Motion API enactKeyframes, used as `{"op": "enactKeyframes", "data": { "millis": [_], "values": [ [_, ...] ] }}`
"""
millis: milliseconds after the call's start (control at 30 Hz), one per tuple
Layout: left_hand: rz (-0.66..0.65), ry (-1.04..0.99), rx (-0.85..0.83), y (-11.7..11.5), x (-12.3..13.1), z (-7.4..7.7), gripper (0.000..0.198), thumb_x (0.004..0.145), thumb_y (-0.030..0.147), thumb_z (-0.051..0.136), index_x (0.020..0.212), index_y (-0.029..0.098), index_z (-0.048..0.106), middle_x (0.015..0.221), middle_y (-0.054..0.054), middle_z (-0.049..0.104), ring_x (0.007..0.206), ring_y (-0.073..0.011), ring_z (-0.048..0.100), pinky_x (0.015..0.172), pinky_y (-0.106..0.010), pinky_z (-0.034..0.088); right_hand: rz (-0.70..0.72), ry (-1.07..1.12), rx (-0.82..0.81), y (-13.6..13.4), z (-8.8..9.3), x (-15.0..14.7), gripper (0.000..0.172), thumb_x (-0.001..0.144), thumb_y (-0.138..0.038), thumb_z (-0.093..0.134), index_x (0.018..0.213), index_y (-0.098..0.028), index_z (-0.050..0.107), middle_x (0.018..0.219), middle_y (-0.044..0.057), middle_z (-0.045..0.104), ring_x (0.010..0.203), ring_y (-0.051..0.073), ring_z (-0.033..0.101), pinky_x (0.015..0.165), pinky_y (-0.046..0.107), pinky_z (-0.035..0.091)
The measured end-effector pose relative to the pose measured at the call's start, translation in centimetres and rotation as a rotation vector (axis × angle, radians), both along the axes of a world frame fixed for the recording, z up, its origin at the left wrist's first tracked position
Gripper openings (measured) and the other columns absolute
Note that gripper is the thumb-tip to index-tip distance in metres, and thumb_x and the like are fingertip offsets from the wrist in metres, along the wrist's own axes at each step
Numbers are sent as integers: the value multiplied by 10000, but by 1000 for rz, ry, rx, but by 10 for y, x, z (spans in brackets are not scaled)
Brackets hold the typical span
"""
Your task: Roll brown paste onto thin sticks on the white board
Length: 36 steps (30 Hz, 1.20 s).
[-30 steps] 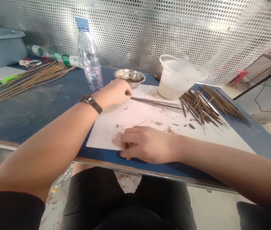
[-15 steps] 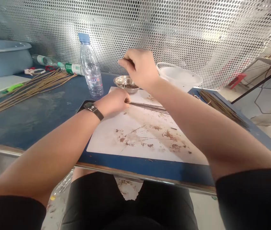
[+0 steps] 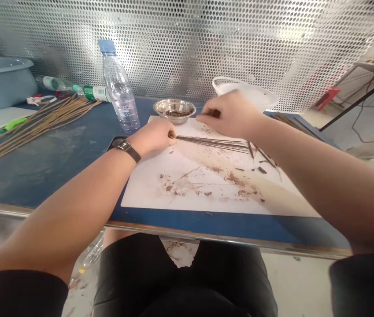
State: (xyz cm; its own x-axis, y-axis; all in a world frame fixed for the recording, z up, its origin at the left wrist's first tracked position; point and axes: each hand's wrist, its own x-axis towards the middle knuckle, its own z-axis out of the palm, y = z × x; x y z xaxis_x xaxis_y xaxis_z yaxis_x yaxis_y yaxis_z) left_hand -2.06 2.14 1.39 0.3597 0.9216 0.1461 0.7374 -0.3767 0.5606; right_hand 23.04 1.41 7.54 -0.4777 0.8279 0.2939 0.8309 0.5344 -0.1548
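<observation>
My left hand [image 3: 157, 134], with a watch on its wrist, is closed around the left end of a bundle of thin dark sticks [image 3: 203, 141]. The sticks fan out to the right over a white board [image 3: 147, 187]. My right hand [image 3: 231, 112] hovers above them with curled fingers, slightly blurred; whether anything is pinched there I cannot make out. Just behind my hands stands a metal bowl [image 3: 176, 119] with brown bits inside. Brown crumbs [image 3: 235, 178] and short dark pieces [image 3: 262, 170] lie on the board.
A clear plastic bottle [image 3: 120, 92] with a blue cap stands left of the bowl. Long tan sticks [image 3: 51, 116] and a blue basin [image 3: 3, 83] are farther left. A white plastic container [image 3: 264, 99] sits behind my right hand, before a perforated metal panel [image 3: 180, 48].
My right hand has moved right and down, away from above the bowl. My left hand keeps its hold on the sticks. More of the bowl and the sticks' right ends now shows.
</observation>
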Motion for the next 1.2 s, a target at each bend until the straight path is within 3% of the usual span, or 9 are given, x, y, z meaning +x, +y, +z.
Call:
{"op": "enactKeyframes", "data": {
  "millis": [133, 233, 333, 433, 667, 933, 1033, 1200],
  "values": [
    [18, 131, 32, -9, 6, 5, 111, 761, 201, 807, 694, 259, 740, 839, -84, 787, 876, -299, 726, 826, -392, 529, -96, -124, -115, -46, -14, 82, 317, 1032, -466, 622, 795, -297, 747, 776, 93, 757, 762, 262, 690, 779, 465, 521],
    [-4, 132, 46, -18, 13, 8, 95, 796, 191, 782, 721, 246, 759, 872, -89, 814, 887, -296, 739, 823, -389, 540, -117, -170, -175, -62, -42, 130, 219, 964, -432, 717, 774, -329, 753, 920, 153, 817, 780, 265, 710, 727, 453, 514],
    [-17, 85, 56, -24, 20, 10, 44, 836, 201, 785, 805, 231, 795, 940, -95, 835, 905, -286, 753, 837, -386, 556, -141, -182, -217, -72, -68, 154, 212, 959, -438, 670, 892, -284, 798, 1011, 140, 834, 891, 318, 746, 799, 474, 572],
    [-18, 95, 55, -24, 22, 8, 58, 861, 219, 794, 908, 223, 826, 1015, -102, 850, 909, -275, 762, 845, -388, 568, -140, -169, -248, -78, -76, 157, 277, 1011, -365, 555, 892, -272, 788, 1047, 129, 837, 983, 330, 753, 879, 470, 585],
    [19, 134, 66, -15, 16, 6, 61, 850, 259, 814, 904, 246, 840, 1003, -98, 854, 918, -289, 774, 864, -393, 578, -311, -175, -212, -64, -59, 155, 271, 1038, -302, 503, 974, -260, 763, 1097, 163, 819, 1040, 357, 760, 907, 481, 585],
    [16, 162, 30, -14, 15, 6, 119, 837, 320, 821, 922, 239, 841, 978, -98, 856, 954, -288, 779, 886, -376, 577, -129, -261, -107, -61, -79, 161, 405, 1057, -274, 439, 1113, -211, 835, 1189, 181, 824, 1211, 369, 719, 1061, 513, 573],
    [25, 196, 0, -15, 16, 7, 202, 872, 365, 798, 1006, 224, 852, 1067, -116, 859, 1027, -310, 782, 939, -409, 588, -80, -246, -105, -62, -75, 161, 424, 1055, -314, 454, 1188, -191, 837, 1177, 186, 824, 1211, 380, 722, 1063, 540, 581],
    [27, 226, -21, -17, 17, 10, 247, 908, 373, 764, 1068, 208, 854, 1151, -133, 855, 1081, -335, 782, 1002, -462, 593, -9, -164, -118, -72, -63, 152, 398, 1052, -363, 482, 1126, -201, 838, 1139, 171, 815, 1177, 367, 731, 1037, 531, 593]
  ]
}}
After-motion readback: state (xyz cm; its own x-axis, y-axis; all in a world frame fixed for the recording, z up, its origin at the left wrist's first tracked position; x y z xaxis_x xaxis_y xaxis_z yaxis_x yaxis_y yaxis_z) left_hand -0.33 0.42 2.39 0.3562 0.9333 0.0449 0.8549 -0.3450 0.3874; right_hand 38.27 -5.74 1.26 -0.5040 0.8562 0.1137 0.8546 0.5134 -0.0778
